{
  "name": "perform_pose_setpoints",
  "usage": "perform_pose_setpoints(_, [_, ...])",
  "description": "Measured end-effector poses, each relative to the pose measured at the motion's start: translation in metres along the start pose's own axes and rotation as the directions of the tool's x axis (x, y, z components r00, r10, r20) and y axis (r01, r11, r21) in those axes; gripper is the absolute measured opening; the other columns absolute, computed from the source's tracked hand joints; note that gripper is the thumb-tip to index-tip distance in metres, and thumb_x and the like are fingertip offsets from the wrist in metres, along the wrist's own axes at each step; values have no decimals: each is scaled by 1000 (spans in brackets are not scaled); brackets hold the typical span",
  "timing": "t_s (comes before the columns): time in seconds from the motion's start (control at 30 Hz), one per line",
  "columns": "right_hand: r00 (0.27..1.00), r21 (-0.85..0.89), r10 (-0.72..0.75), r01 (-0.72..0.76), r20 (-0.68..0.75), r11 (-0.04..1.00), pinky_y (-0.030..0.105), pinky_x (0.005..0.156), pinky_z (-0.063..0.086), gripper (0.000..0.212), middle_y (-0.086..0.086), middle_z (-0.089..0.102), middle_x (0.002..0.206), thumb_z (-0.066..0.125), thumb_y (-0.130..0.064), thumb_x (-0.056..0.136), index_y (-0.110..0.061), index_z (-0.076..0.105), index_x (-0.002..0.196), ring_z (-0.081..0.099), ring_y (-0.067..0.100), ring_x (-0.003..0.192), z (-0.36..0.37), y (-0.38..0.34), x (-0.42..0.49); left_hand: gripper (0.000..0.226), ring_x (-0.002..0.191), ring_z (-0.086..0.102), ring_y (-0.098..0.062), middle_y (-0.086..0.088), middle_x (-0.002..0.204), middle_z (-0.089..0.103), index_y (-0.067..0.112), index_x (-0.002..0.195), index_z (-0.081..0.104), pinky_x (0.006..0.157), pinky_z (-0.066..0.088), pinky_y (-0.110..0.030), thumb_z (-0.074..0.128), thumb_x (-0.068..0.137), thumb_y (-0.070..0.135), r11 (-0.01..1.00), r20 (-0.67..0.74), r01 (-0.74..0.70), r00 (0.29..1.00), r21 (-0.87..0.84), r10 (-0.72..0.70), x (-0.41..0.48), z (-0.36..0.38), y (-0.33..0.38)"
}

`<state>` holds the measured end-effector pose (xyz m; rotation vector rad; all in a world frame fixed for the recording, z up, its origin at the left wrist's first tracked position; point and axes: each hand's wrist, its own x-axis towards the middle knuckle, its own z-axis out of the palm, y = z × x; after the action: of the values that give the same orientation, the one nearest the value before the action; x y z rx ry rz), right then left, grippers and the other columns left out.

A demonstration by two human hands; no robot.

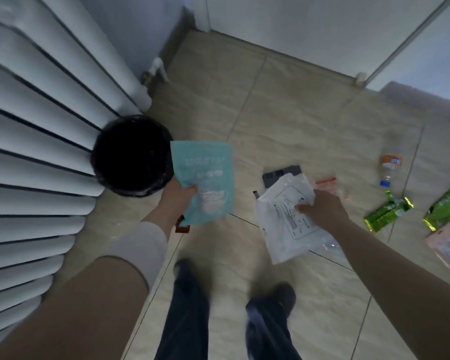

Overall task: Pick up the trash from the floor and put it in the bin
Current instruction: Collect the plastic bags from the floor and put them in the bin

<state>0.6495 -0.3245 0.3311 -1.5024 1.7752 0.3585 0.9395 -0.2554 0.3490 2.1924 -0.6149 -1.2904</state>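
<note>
My left hand (178, 194) grips a teal pouch (205, 178) by its left edge, held just right of the black-lined bin (130, 154). My right hand (322, 209) is shut on a white plastic mailer bag (283, 219) held above the floor. On the tiles to the right lie a clear bottle with an orange label (390, 167), two green wrappers (387, 211) (444, 206), a pink pouch (447, 245), a dark flat packet (276, 175) and a small clear bag with a red strip (327, 184).
A white radiator (31, 141) fills the left side, with the bin right against it. A small red scrap (181, 226) lies under the teal pouch. My feet (185, 268) stand on beige tiles. White doors (309, 29) and a wall close the far side.
</note>
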Motion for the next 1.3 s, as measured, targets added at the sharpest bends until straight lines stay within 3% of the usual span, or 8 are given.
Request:
perform_pose_setpoints(0.13, [994,-123,-104,99,-30,987,27,61,43,33,-5,52,65,64,-34,83,-9,60,103,56,19,68,13,-91,-16,38,116,55,-30,-15,127,60,10,126,52,95,44,-37,56,88,15,990,-46,-43,998,136,50,21,-81,-5])
perform_pose_setpoints(0.53, [866,-418,-499,439,-41,796,28,64,37,25,9,66,90,58,-31,85,-9,57,98,56,26,76,35,-316,-27,37,103,59,-34,-14,116,65,15,125,48,73,39,-29,50,89,21,909,-142,-85,978,408,156,81,-233,-24])
perform_pose_setpoints(0.8, [572,-595,-794,718,208,361,30,69,37,23,6,65,95,56,-29,88,-10,57,100,62,27,88,47,-386,-2,40,99,61,-36,-17,112,66,16,128,48,73,47,-36,49,87,18,881,-217,-51,961,470,172,134,-259,-6])
perform_pose_setpoints(0.9, [460,-634,-833,752,308,180,33,74,39,21,7,65,101,55,-25,88,-10,57,102,60,27,93,57,-405,11,36,99,61,-35,-17,110,65,15,123,50,71,43,-33,49,88,18,871,-212,-40,963,489,164,151,-256,-6])
perform_pose_setpoints(1.0, [413,-639,-827,764,381,87,35,81,39,20,7,64,105,56,-19,87,-9,56,105,57,28,99,73,-416,21,35,99,60,-35,-16,110,65,15,123,51,70,41,-33,49,88,18,864,-193,-39,969,502,155,167,-254,-8])
perform_pose_setpoints(1.07, [360,-657,-849,753,387,20,33,80,42,19,7,66,98,62,-16,83,-10,59,100,60,27,93,85,-421,27,36,99,61,-34,-15,110,65,17,123,51,70,41,-33,50,88,20,855,-187,-33,971,517,150,177,-254,-11])
perform_pose_setpoints(1.17, [309,-703,-870,709,385,-59,28,60,49,24,2,68,65,83,-15,54,-13,67,72,64,22,61,100,-427,38,37,100,60,-34,-14,112,65,17,124,50,72,43,-34,51,87,23,851,-168,-20,978,524,127,195,-252,-17])
perform_pose_setpoints(1.3, [250,-704,-894,703,372,-96,28,52,49,22,2,64,53,80,-9,43,-12,65,59,60,22,49,126,-432,58,39,104,59,-34,-15,115,64,12,122,52,80,47,-36,55,85,26,869,-133,12,989,495,62,223,-244,-29])
